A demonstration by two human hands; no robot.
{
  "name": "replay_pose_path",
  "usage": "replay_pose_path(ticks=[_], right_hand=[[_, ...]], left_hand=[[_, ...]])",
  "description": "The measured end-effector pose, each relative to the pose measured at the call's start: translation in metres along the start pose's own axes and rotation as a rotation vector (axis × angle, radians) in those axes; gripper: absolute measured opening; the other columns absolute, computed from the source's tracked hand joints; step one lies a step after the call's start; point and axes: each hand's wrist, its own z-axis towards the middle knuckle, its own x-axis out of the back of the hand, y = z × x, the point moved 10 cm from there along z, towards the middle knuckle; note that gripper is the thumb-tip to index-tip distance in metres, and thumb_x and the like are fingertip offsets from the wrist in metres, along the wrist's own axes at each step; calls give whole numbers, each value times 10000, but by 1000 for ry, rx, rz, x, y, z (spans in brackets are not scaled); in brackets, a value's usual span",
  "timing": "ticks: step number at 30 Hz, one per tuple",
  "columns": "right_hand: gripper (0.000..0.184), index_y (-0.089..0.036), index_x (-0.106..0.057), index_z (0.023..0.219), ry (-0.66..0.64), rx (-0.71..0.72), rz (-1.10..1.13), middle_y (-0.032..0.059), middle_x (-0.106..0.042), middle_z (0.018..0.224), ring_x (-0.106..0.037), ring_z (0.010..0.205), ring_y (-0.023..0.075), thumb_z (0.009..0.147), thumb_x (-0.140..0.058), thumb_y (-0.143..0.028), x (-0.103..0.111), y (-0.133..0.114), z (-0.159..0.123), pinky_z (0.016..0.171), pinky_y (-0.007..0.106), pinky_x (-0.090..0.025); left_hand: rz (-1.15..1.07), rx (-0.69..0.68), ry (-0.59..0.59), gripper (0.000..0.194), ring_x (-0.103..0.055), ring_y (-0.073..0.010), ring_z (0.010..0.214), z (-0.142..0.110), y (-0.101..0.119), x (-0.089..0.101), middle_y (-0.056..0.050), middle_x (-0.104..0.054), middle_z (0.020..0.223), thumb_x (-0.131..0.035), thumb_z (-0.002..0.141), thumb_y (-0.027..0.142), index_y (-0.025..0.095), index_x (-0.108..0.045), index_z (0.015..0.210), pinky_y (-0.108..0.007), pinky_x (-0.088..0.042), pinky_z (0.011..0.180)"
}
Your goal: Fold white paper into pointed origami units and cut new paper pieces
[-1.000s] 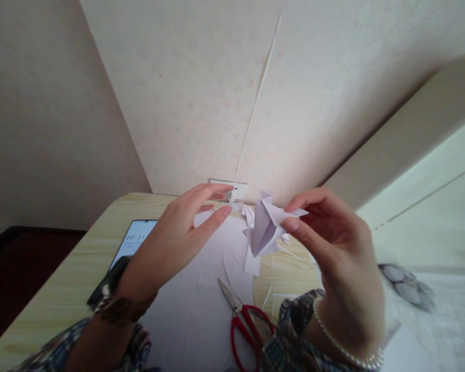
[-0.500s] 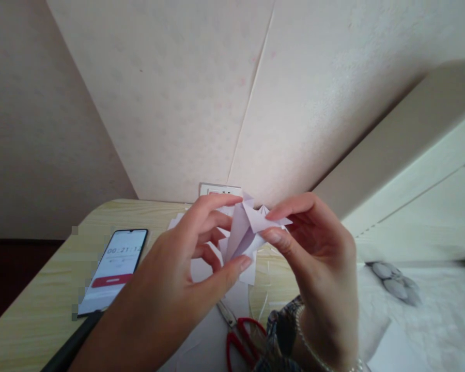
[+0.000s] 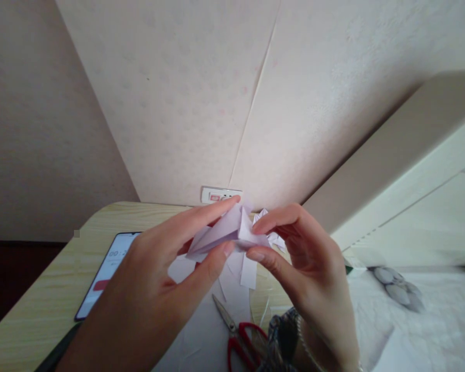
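Note:
Between my two hands is a folded piece of white paper (image 3: 220, 235), with pointed flaps and an opening facing me. My left hand (image 3: 178, 268) grips its left side, the index finger along the top and the thumb along the lower edge. On the right, my right hand (image 3: 306, 253) pinches a flap between thumb and index finger. Below the hands, red-handled scissors (image 3: 234, 330) lie on white paper sheets (image 3: 205, 315), blades slightly parted. Another folded paper piece (image 3: 275, 240) shows partly behind my right fingers.
A phone (image 3: 101, 284) with a timer on its screen lies on the wooden table (image 3: 42, 294), partly hidden by my left arm. A wall socket (image 3: 213, 195) sits just beyond the table's back edge. Patterned white fabric (image 3: 430, 320) is at the right.
The folded paper has turned and flattened, one point now reaching left and down. Both hands have shifted a little to the left, and my left hand covers more of the phone.

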Motion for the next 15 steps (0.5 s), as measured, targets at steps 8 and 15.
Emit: replay_pose_path(ticks=[8, 15], right_hand=[[222, -287, -692, 1005, -41, 85, -39, -32, -728, 892, -669, 861, 142, 859, -733, -125, -3, -10, -2, 766, 273, -540], [134, -277, -693, 921, -16, 97, -23, -36, -721, 824, -665, 797, 135, 867, -740, -164, -3, -13, -3, 700, 277, -522]], left_hand=[[16, -16, -43, 406, -656, -270, 1211, -4, 3, -3, 101, -722, 1289, -648, 876, 487, 536, -608, 1277, -501, -542, 1056], [54, -84, -21, 433, -667, -217, 1176, -4, 13, 0, 130, -725, 1259, -656, 888, 429, 559, -579, 1294, -362, -559, 1030]])
